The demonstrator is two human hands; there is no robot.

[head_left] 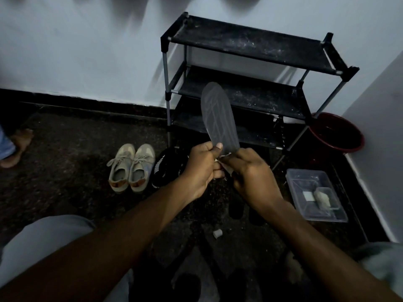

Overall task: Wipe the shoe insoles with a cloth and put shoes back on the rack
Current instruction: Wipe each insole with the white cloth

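Note:
A grey insole [218, 115] stands upright in front of the black shoe rack [250, 49], toe end up. My left hand [201, 168] grips its lower end, thumb on the face. My right hand [250, 175] holds a pale cloth [225, 165] against the insole's heel; only small bits of the cloth show. A pair of beige sneakers [132, 168] sits on the dark floor to the left. A black shoe [169, 166] lies beside them, partly hidden by my left hand.
The rack has three dusty black shelves against the white wall. A red basin [340, 132] stands at its right. A clear plastic tub [316, 194] lies on the floor at right. Another person's bare foot [17, 147] is at far left. Dark shoes lie below my arms.

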